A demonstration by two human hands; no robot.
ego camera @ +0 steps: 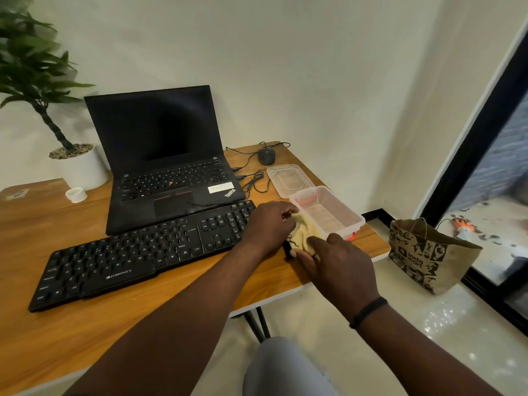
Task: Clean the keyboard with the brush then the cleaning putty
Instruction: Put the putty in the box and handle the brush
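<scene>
Putty (307, 234) pinched between both hands' fingers (288, 217), beside keyboard (143, 252).

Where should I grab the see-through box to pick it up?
Grab the clear box by its two long walls, coming down from above. It stands open with its lid off behind it, so the rim is free. Come from the right side, since both hands hold the yellow putty against its left.

Wooden table (171, 318) bears keyboard (137, 252) left of the fingers (288, 215); laptop (165, 167) beyond; box (328, 212) (clear) right.
</scene>
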